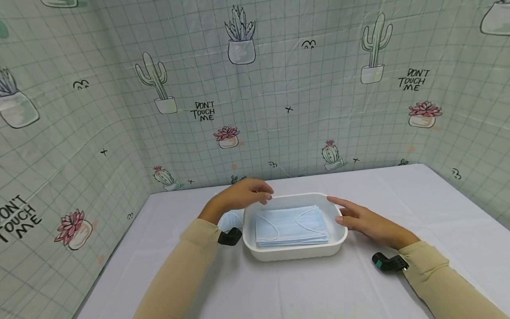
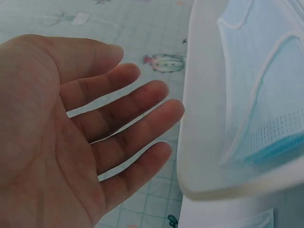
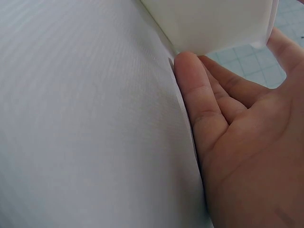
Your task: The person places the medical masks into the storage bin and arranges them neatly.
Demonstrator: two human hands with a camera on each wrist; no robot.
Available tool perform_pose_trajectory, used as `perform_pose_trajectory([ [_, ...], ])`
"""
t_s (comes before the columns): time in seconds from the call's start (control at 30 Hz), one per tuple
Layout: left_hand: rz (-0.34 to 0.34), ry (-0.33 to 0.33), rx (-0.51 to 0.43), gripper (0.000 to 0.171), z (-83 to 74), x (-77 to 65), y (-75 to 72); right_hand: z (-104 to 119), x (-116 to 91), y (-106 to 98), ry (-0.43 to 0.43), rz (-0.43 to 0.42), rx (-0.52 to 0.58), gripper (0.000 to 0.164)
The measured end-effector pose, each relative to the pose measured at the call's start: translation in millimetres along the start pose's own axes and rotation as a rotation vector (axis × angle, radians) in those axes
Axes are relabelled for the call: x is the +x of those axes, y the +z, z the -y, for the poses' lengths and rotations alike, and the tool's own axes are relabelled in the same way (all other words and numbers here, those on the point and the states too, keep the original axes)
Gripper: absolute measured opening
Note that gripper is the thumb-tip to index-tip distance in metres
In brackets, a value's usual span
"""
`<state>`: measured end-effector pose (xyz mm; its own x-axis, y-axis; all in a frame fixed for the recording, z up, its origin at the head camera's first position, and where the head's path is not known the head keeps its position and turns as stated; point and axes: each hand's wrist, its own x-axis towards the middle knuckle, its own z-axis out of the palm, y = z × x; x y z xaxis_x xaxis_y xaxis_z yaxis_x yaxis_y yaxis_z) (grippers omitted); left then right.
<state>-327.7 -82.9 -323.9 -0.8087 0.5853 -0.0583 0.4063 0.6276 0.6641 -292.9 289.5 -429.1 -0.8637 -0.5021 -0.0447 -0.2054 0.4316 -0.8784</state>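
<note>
A white plastic tray (image 1: 295, 254) stands on the table, holding a stack of light blue face masks (image 1: 292, 226) with white ear loops. My left hand (image 1: 239, 195) hovers at the tray's far left corner. In the left wrist view its palm (image 2: 52, 128) shows, with fingers loosely extended and nothing held. At the tray's right side is my right hand (image 1: 364, 221), its fingertips against the rim. In the right wrist view the right hand (image 3: 247, 128) lies low on the cloth, fingers fairly straight beside the tray wall (image 3: 213, 23).
Another blue mask (image 1: 230, 221) lies on the table left of the tray, partly hidden by the left wrist. A white cloth (image 1: 279, 288) covers the table. Behind and at the sides hangs a cactus-print curtain (image 1: 271, 88). Black straps (image 1: 388, 262) sit on both wrists.
</note>
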Motion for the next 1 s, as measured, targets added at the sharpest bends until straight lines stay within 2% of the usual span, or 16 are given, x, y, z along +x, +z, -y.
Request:
perform_pose_trajectory([
  [0.13, -0.107, -0.032, -0.066, 0.028, 10.8, -14.2, -3.0, 0.1, 0.3, -0.5, 0.009, -0.003, -0.014, 0.061],
  [0.3, -0.222, -0.063, -0.113, 0.024, 31.5, -24.7, -2.2, 0.4, 0.4, -0.7, 0.020, -0.002, -0.017, 0.061],
  [0.57, -0.337, -0.114, -0.172, 0.024, 50.7, -33.9, 4.8, 1.9, -2.1, -0.6, 0.016, -0.009, -0.016, 0.061],
  [0.73, -0.368, -0.152, -0.189, 0.027, 62.7, -38.0, 9.2, 1.1, -1.3, 0.2, 0.011, -0.003, -0.002, 0.062],
  [0.87, -0.402, -0.175, -0.183, 0.029, 71.9, -39.0, 9.3, -0.1, -0.7, 0.2, 0.012, -0.004, 0.004, 0.062],
  [1.0, -0.473, -0.230, -0.216, 0.029, 81.8, -42.3, 7.1, -1.4, -0.7, 0.4, 0.012, -0.005, 0.001, 0.061],
])
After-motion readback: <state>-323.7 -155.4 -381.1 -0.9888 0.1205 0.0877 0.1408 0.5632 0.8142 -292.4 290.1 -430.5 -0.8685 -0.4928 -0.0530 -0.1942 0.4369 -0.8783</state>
